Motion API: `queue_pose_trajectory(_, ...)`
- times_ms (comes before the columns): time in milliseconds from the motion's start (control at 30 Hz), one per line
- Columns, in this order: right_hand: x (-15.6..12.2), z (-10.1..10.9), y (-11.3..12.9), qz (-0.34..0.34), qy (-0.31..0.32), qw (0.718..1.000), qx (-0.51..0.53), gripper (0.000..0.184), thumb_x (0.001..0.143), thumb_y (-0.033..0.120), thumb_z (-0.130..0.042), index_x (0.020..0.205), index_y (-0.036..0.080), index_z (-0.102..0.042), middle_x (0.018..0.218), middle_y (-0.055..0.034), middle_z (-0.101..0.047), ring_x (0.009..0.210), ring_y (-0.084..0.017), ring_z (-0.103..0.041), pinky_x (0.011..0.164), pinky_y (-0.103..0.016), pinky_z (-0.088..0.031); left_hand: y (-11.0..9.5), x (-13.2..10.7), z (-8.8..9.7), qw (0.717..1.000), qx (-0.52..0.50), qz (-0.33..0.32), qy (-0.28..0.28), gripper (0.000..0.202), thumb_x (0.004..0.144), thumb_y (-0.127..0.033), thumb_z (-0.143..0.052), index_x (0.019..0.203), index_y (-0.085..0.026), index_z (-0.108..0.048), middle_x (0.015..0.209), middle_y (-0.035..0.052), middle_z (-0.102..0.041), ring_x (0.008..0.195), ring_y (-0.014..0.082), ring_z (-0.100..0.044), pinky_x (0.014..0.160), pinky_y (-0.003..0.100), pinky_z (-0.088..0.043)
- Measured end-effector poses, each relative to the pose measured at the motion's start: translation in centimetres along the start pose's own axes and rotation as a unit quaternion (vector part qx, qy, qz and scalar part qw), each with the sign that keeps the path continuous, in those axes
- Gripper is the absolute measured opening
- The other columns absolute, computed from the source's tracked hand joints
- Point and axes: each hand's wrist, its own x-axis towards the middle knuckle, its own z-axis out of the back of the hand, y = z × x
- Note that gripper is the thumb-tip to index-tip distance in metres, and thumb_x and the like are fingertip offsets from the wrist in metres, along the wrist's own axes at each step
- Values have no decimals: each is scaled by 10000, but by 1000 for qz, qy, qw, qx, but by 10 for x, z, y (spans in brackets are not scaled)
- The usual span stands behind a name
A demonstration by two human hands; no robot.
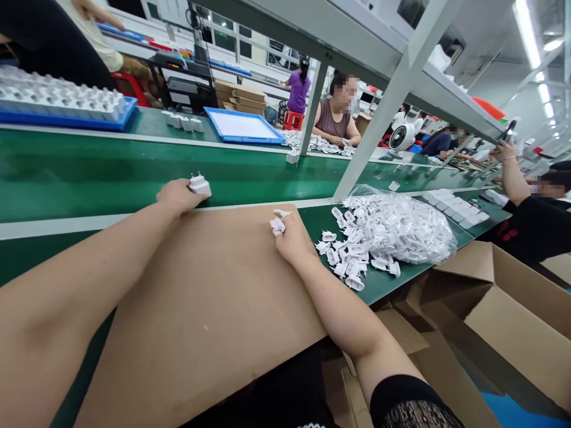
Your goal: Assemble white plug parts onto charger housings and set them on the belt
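Note:
My left hand (175,196) is closed on a white plug adapter (200,185) with two pins pointing up, at the near edge of the green conveyor belt (250,178). My right hand (292,235) grips a small white plug part (277,226) above the far right corner of the brown cardboard sheet (214,297). To the right of that hand, loose white plug parts (348,249) lie scattered on the green table. They spread from a clear plastic bag (401,226) filled with more of the same parts.
Across the belt are a blue tray of white adapters (62,101), an empty blue tray (245,126) and a seated person (336,116). A slanted metal post (379,125) rises ahead. Open cardboard boxes (513,315) stand at the right, near another person's arm (513,172).

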Motion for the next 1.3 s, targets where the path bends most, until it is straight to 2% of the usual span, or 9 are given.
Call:
queue_pose_trajectory(67,0,-5,-4,3,-6,998,64,375,913,69,-568,1257,152,-692,1220,-115,-670,1169,-226,-642,1058,-375,-524,-4,-13,1,997,32,12,-72,892,883,-524,-737,1417,116,-418,1605,341,-353,1472,571,-274,1157,716,-269)
queue_pose_trajectory(133,1,-13,-7,-16,6,991,134,334,943,129,-583,1246,182,-710,1173,-89,-698,1105,-216,-668,1007,-364,-549,-11,-37,-5,990,26,-28,-139,979,884,-596,-729,1526,35,-345,1664,292,-279,1501,554,-234,1172,728,-241)
queue_pose_trajectory(167,1,-18,-9,-28,10,986,166,326,949,161,-600,1252,200,-715,1169,-78,-706,1074,-212,-677,977,-358,-561,-14,-52,-10,987,5,-65,-145,932,888,-623,-709,1528,-24,-392,1657,244,-329,1500,529,-269,1176,717,-258)
queue_pose_trajectory(267,0,-30,-8,-70,11,972,223,290,917,234,-687,1199,204,-750,1191,-81,-696,1008,-202,-682,892,-331,-575,-22,-99,-31,985,-101,-138,-31,749,868,-660,-657,1394,-130,-598,1466,180,-589,1403,424,-474,1172,617,-381)
queue_pose_trajectory(433,-8,-33,4,-119,76,929,343,320,802,272,-823,1107,185,-785,1105,-65,-729,927,-175,-681,756,-255,-547,-26,-142,-50,950,-243,-119,156,685,770,-716,-714,1208,-189,-723,1240,135,-732,1127,319,-680,995,446,-537)
queue_pose_trajectory(600,-13,-32,9,-106,103,894,422,371,715,354,-907,1035,194,-807,1014,-43,-772,842,-144,-658,741,-247,-511,-31,-143,-38,952,-215,-100,193,622,721,-798,-716,913,-209,-785,990,86,-780,939,287,-704,826,358,-534)
queue_pose_trajectory(767,-14,-32,5,-104,109,885,441,434,695,426,-924,1041,189,-813,973,-40,-772,861,-149,-658,802,-257,-513,-35,-147,-33,951,-225,-56,205,697,655,-812,-738,1006,-212,-785,1074,90,-796,1003,319,-717,833,361,-537)
queue_pose_trajectory(1033,-17,-15,18,-139,115,913,367,266,793,278,-860,1043,199,-813,1005,-34,-793,944,-181,-710,813,-243,-537,-30,-140,-36,954,-209,-54,206,610,623,-739,-748,953,-229,-793,1072,93,-806,1025,365,-726,846,399,-574)
queue_pose_trajectory(1300,-18,-13,15,-130,133,932,310,387,786,117,-805,1165,197,-793,954,-9,-778,831,-141,-680,727,-205,-502,-31,-139,-34,957,-194,-42,212,578,615,-713,-720,947,-244,-781,1130,77,-796,1138,380,-692,948,415,-536)
